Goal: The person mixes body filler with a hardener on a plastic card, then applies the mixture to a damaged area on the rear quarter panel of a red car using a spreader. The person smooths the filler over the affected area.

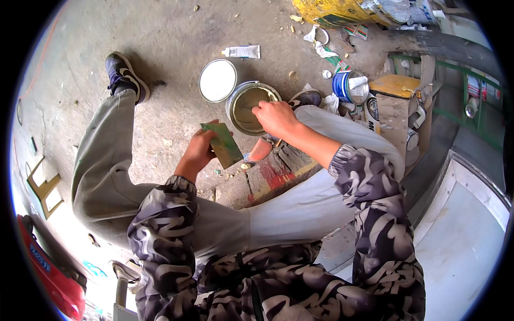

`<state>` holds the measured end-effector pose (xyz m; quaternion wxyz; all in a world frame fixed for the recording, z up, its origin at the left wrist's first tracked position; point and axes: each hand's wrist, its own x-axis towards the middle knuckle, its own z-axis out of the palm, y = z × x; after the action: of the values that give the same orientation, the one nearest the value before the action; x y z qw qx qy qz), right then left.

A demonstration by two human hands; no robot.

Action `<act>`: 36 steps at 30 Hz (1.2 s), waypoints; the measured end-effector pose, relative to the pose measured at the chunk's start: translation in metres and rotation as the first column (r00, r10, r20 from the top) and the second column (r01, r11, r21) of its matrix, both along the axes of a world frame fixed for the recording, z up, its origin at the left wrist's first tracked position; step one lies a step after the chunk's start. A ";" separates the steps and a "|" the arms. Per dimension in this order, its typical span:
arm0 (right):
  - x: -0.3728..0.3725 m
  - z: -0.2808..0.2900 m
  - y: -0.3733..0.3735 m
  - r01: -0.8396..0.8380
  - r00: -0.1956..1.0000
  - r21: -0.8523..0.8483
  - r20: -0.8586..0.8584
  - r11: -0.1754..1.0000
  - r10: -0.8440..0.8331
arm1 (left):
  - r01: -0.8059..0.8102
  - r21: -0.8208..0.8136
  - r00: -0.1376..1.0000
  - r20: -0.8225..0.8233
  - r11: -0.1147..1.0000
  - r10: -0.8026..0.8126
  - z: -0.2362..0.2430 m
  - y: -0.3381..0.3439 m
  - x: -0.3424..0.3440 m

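Note:
My left hand is closed round the edge of a flat, rectangular green plate with smears on its face. To its right, an open metal can holds greyish-olive paste. My right hand reaches over the can's right side, fingers pinched together just above the paste. Whatever it grips, if anything, is too small or hidden to name. Touching the can on the left lies a round white lid. Beyond them a white squeeze tube rests on the concrete floor.
A reddish curved piece lies below the can by a paint-stained block. Right of my shoe stand a blue can and a cardboard box of cans. A yellow bucket lies far right; a pale panel is nearer.

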<state>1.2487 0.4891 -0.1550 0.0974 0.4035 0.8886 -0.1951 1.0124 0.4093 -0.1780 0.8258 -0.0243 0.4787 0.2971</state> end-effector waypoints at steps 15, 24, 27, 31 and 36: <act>-0.025 -0.091 0.012 0.046 0.916 -0.095 0.402 0.994 -0.004 | -0.230 -0.094 0.966 0.095 0.969 0.238 -0.049 -0.039 0.094; -0.041 -0.098 0.015 0.158 0.857 -0.286 0.516 0.945 0.013 | -0.192 -0.078 0.970 0.139 0.978 0.201 -0.055 -0.040 0.092; -0.035 -0.103 0.020 0.185 0.866 -0.324 0.499 0.928 0.002 | -0.171 -0.069 0.980 0.088 0.983 0.176 -0.055 -0.039 0.093; -0.036 -0.100 0.022 0.212 0.873 -0.318 0.487 0.924 -0.033 | -0.133 -0.072 0.987 0.083 0.988 0.139 -0.056 -0.036 0.091; -0.032 -0.105 0.027 0.316 0.868 -0.364 0.485 0.876 -0.112 | -0.142 -0.050 0.989 0.026 0.989 0.144 -0.048 -0.034 0.093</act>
<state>1.2168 0.5159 -0.2602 0.3640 0.5040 0.7242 -0.2984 1.1056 0.3757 -0.2265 0.8085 -0.0827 0.4707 0.3435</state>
